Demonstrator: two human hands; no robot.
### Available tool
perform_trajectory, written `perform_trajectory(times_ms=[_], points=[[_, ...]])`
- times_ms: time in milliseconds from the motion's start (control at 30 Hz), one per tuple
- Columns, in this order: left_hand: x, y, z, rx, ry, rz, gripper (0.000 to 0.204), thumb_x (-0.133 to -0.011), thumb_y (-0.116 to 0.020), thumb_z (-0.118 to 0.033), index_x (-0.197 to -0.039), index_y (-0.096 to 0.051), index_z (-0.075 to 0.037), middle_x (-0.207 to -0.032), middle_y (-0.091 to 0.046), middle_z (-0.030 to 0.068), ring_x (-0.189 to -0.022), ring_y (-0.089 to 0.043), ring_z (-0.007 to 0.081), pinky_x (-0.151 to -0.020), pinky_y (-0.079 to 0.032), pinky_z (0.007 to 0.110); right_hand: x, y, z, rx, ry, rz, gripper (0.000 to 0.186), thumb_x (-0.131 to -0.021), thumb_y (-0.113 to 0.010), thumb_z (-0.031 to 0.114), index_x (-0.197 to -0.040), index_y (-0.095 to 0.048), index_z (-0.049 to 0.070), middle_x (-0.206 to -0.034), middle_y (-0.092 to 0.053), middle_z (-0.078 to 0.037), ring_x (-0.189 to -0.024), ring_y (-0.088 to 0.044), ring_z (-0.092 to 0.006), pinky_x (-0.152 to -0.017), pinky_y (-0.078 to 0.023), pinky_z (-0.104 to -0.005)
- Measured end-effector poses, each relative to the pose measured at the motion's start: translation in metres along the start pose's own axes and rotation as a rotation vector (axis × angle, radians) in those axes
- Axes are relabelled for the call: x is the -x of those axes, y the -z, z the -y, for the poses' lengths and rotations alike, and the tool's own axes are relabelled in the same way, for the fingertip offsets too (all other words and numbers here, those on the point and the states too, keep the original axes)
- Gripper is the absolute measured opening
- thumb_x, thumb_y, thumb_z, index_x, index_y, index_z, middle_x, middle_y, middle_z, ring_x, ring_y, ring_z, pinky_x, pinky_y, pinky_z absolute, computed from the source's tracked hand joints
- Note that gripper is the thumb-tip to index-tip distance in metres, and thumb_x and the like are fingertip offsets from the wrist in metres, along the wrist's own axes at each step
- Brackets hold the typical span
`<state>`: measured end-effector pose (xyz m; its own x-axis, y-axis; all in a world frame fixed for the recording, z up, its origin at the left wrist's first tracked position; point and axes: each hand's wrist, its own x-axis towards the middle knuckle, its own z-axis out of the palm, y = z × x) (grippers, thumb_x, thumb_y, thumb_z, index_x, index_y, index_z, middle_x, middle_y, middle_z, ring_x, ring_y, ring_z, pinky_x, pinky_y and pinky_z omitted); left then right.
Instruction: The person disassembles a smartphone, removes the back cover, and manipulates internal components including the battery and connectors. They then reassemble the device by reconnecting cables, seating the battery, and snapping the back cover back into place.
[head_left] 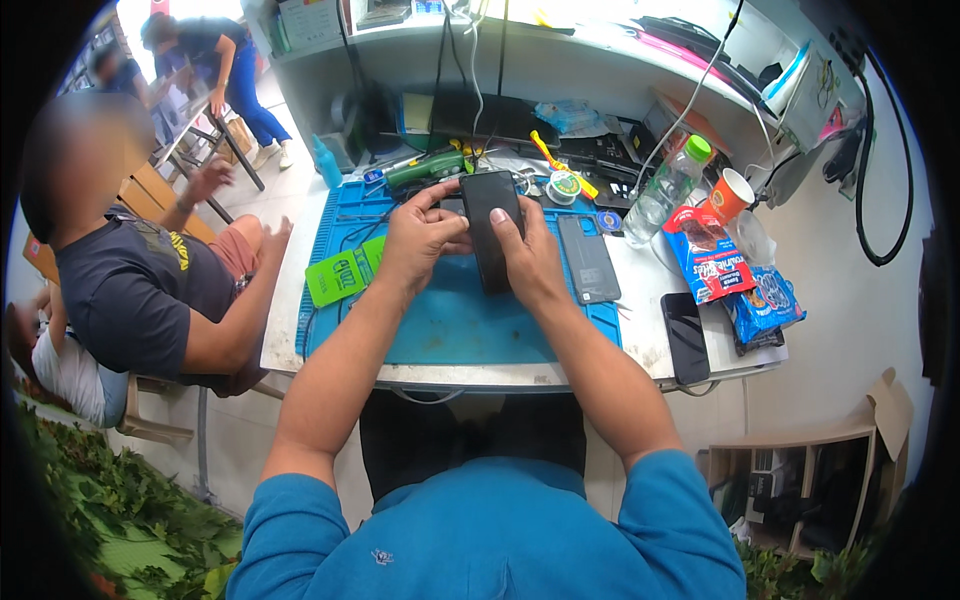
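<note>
A black smartphone is held up over the blue work mat, its dark screen facing me. My right hand grips its right side, with the thumb lying on the glass. At the left edge, my left hand is closed on the phone, its index finger near the top corner and its thumb lower down. Just right of my right hand lies a dark grey phone back panel. Left of my left hand is a bright green packet on the mat.
Tools, a green-handled one among them, and a solder spool crowd the back. At right stand a bottle, a paper cup, snack packets and another phone. A seated person is close on the left.
</note>
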<state>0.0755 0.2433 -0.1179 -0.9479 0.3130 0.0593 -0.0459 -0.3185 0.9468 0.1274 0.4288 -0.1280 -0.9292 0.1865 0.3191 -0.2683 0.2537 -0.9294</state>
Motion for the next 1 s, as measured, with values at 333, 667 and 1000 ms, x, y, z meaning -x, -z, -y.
perform_trajectory(times_ms=[333, 667, 1000], points=[[0.000, 0.001, 0.005, -0.052, 0.005, 0.046, 0.077, -0.094, -0.081, -0.001, -0.163, -0.047, 0.006, -0.103, -0.081, 0.0081, -0.089, -0.080, 0.0173, -0.082, -0.069, 0.035, -0.002, 0.001, -0.008, 0.072, 0.046, -0.052, 0.068, -0.111, -0.064, 0.052, -0.145, -0.058, -0.007, -0.113, -0.079, -0.028, -0.102, -0.080, -0.0378, -0.090, -0.061, -0.0435], [0.003, -0.006, 0.018, -0.081, 0.084, 0.103, 0.078, -0.093, -0.078, 0.000, -0.164, -0.046, 0.006, -0.107, -0.081, 0.0084, -0.090, -0.080, 0.0159, -0.083, -0.069, 0.034, -0.008, 0.008, 0.002, 0.023, 0.044, -0.074, 0.088, -0.088, -0.095, 0.051, -0.142, -0.058, -0.008, -0.115, -0.081, -0.022, -0.103, -0.082, -0.0286, -0.090, -0.064, -0.0387], [0.009, -0.018, 0.017, -0.125, 0.206, 0.198, 0.056, -0.093, -0.075, 0.000, -0.148, -0.062, 0.001, -0.110, -0.081, 0.0067, -0.096, -0.080, 0.0160, -0.085, -0.071, 0.036, -0.016, 0.014, -0.007, 0.040, 0.135, -0.153, 0.082, -0.079, -0.103, 0.029, -0.139, -0.060, -0.005, -0.119, -0.081, -0.019, -0.105, -0.082, -0.0236, -0.093, -0.065, -0.0371]])
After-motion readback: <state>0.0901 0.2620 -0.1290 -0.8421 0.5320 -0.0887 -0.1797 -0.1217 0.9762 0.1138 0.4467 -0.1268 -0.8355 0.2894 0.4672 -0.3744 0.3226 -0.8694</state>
